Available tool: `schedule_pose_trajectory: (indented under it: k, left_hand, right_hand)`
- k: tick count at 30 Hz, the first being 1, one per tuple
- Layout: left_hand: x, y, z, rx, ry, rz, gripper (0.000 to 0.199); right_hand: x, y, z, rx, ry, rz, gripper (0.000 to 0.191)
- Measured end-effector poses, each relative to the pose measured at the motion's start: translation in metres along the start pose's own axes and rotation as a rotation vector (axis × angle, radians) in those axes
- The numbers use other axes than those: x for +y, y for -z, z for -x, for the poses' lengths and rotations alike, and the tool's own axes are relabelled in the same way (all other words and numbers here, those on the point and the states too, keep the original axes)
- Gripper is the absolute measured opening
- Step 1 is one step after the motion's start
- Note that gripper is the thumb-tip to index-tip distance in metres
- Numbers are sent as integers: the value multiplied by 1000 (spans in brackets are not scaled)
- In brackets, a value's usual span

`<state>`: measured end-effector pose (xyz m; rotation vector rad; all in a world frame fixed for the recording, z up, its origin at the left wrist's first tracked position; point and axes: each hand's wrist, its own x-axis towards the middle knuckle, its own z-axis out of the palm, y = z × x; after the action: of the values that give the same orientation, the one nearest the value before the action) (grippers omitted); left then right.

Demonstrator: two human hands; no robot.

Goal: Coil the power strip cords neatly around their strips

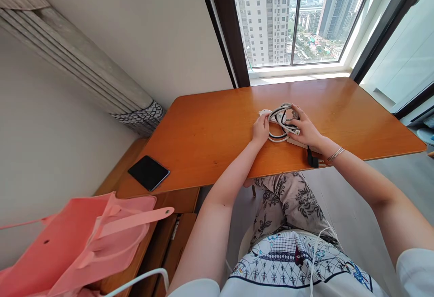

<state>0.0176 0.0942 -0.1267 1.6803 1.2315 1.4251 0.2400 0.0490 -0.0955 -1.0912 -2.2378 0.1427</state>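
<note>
Here, cable (278,140) coiled, plug (312,159) crosswise, prongs (322,163) rightward

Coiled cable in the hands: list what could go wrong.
The loops of the coiled cable look uneven and could tangle if the right hand loosens. The black plug lies by the near edge of the table and could drop off if tugged. The phone lies close to that edge too and might fall if bumped.

cable (287,128): smooth plastic | table (217,139): glossy wood | phone (148,172): glossy | curtain (84,57): cloth
</note>
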Motion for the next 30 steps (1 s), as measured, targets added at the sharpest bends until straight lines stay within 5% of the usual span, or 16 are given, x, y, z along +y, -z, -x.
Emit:
schedule_pose_trajectory:
  k: [8,18,24,30]
  left_hand:
    - [18,-21,1,-178,408,453,33]
    - [17,-17,1,-159,453,541,21]
    - [13,-19,2,-108,278,291,20]
    - [9,-17,4,-75,60,14,22]
  right_hand:
    - [-9,-10,5,-43,-125,43,76]
    - [5,-16,5,19,-503,-222,135]
    - [-16,1,-6,-189,-682,-47,128]
    - [-18,3,-6,-114,-720,-95,82]
